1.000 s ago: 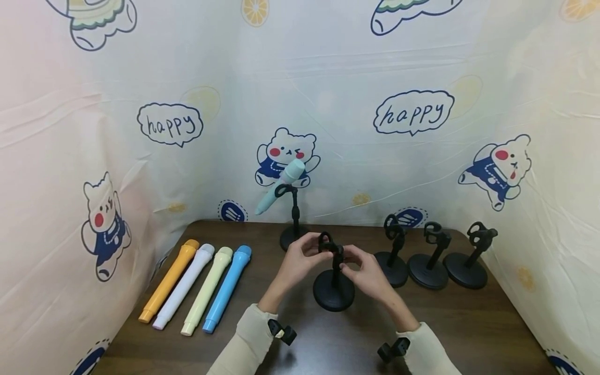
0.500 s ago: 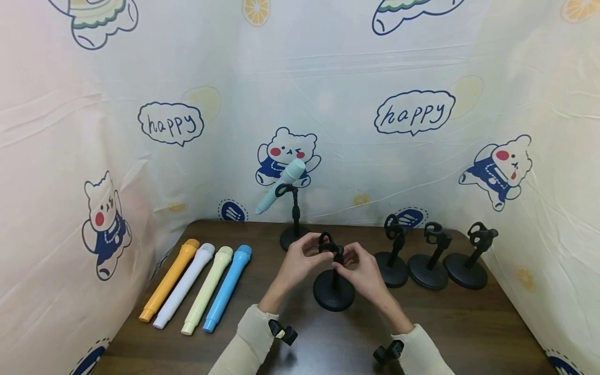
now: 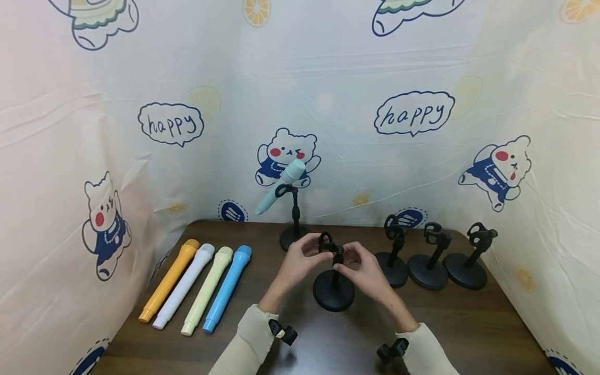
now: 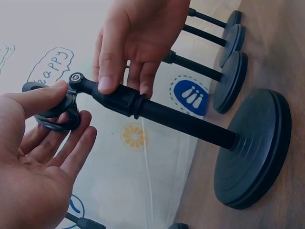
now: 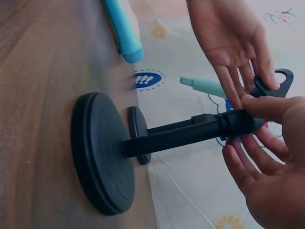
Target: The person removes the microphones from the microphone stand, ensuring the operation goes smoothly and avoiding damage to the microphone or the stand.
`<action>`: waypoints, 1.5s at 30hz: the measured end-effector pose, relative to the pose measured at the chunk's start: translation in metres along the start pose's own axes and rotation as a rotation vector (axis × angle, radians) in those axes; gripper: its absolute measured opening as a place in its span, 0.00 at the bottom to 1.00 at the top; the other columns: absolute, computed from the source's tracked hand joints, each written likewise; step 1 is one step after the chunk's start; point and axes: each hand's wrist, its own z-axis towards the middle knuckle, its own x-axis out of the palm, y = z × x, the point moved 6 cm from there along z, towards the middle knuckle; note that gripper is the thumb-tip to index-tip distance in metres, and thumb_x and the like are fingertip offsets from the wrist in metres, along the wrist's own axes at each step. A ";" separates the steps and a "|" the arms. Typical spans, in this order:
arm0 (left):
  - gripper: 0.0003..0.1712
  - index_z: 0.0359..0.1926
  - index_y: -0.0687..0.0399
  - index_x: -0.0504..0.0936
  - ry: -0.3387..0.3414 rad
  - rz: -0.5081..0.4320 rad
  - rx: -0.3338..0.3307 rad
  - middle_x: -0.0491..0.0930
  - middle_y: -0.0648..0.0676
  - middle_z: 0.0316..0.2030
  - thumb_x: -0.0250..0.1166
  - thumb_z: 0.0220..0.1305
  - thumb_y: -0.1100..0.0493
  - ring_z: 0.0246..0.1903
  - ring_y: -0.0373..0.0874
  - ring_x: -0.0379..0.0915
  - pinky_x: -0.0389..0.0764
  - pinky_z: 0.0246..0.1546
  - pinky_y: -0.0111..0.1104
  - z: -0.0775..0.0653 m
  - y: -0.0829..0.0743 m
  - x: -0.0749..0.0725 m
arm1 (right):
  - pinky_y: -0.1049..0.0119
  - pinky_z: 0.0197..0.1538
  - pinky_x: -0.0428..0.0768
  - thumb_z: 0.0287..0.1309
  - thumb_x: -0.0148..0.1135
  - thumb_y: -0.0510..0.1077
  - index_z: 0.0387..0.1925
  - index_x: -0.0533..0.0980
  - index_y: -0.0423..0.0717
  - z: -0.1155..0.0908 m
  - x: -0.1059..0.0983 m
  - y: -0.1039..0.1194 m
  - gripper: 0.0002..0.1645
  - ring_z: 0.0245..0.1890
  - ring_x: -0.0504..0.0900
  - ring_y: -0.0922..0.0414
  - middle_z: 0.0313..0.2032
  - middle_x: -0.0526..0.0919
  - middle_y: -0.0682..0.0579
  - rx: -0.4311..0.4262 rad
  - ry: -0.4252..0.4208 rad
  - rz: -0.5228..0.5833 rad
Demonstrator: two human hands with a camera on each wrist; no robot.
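A black desktop microphone stand (image 3: 334, 294) stands upright on the table between the two hands, its round base flat on the wood. My left hand (image 3: 303, 261) pinches the ring-shaped clip (image 4: 72, 114) at the top, thumb on one side and fingers on the other. Just below the clip joint, my right hand (image 3: 369, 271) grips the upper collar of the pole (image 5: 238, 123) between thumb and fingers. Behind them, a second stand (image 3: 295, 212) carries a pale teal toy microphone (image 3: 280, 188), tilted in its clip.
To the left lie an orange microphone (image 3: 169, 281), a whitish one (image 3: 184, 286), a pale yellow one (image 3: 207, 291) and a blue one (image 3: 227, 289), side by side. Three more black stands (image 3: 428, 271) are grouped at the right. A printed cloth (image 3: 347, 172) hangs behind the table.
My right thumb has shifted slightly leftward onto the collar, and the right wrist has swayed a little. The left hand and the stand look unmoved.
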 end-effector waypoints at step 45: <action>0.23 0.63 0.50 0.82 0.013 -0.012 0.005 0.85 0.58 0.59 0.75 0.68 0.59 0.60 0.53 0.84 0.84 0.62 0.35 0.001 0.003 0.001 | 0.56 0.54 0.87 0.61 0.79 0.45 0.53 0.80 0.51 0.002 0.003 -0.006 0.22 0.46 0.86 0.57 0.46 0.86 0.52 -0.014 0.005 -0.040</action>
